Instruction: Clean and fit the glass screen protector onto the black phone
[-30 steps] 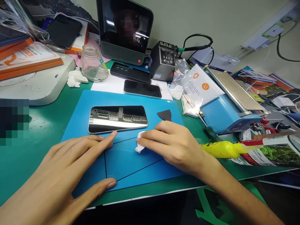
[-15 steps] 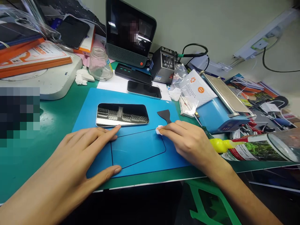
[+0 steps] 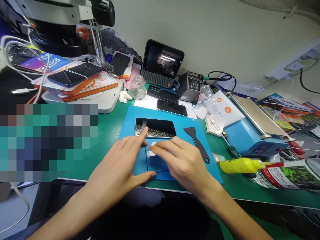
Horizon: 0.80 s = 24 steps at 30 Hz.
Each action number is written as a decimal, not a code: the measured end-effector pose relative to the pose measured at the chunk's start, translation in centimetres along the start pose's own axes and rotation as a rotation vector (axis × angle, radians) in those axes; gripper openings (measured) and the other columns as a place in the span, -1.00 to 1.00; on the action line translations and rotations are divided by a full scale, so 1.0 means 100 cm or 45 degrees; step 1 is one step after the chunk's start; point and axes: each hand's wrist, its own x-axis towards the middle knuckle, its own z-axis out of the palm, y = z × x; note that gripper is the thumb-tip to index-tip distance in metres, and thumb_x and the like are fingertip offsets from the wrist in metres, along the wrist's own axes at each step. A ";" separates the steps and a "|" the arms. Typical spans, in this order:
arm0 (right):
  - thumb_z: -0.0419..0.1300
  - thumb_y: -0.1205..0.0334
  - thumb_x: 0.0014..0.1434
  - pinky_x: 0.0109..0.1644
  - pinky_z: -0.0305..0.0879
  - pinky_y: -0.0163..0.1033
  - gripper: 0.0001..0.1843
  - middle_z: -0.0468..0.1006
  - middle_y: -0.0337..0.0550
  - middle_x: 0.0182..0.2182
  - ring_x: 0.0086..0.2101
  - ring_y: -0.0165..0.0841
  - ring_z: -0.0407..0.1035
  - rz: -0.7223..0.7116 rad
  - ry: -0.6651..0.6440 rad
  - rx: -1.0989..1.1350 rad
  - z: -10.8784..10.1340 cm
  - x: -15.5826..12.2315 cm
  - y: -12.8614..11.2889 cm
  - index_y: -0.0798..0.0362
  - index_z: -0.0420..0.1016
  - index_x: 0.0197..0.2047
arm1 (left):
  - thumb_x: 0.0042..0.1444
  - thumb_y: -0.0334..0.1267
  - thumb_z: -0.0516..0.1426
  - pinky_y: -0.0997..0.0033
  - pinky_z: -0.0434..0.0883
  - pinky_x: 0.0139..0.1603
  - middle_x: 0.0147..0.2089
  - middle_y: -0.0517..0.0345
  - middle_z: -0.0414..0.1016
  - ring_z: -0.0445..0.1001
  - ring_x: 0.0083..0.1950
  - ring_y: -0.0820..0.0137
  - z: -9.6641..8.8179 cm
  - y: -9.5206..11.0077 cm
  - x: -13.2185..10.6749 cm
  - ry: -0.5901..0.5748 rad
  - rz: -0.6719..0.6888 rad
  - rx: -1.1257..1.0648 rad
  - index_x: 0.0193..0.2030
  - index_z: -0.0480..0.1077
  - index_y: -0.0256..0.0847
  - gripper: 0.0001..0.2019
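A clear glass screen protector (image 3: 157,165) with a thin black border lies flat on the blue mat (image 3: 212,173). My left hand (image 3: 120,158) is at its left end, fingers stretched out and thumb spread apart near the lower edge. Pinched in my right hand (image 3: 183,161) is a crumpled white tissue (image 3: 151,153), pressed on the glass near its upper left corner. My right hand hides the right part of the glass. Just beyond lies a phone (image 3: 162,127) with a dark reflective face; my left index fingertip overlaps its lower edge. A black plastic scraper (image 3: 197,144) rests to the right.
Behind the mat lie another phone (image 3: 172,108), a glass jar (image 3: 138,88) and a smart display (image 3: 162,63). Rightward are a yellow bottle (image 3: 237,165), a printed can (image 3: 287,173) and a blue machine (image 3: 250,130). A microscope (image 3: 60,30) overhangs the left side.
My right hand has slid the tissue leftward across the glass, from its right end to near my left hand. The scraper's handle is now uncovered. The view has shifted left and back.
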 end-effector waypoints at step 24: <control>0.10 0.54 0.51 -0.20 0.43 -0.13 -0.65 0.80 -0.10 -0.05 -0.26 -0.30 0.47 0.060 -0.125 -0.354 -0.032 -0.071 0.041 0.09 0.67 0.11 | 0.44 0.10 0.23 -0.10 0.42 0.36 0.43 0.00 0.46 0.44 0.41 -0.03 0.002 0.001 0.005 -0.064 0.003 0.018 0.62 0.16 0.04 -0.29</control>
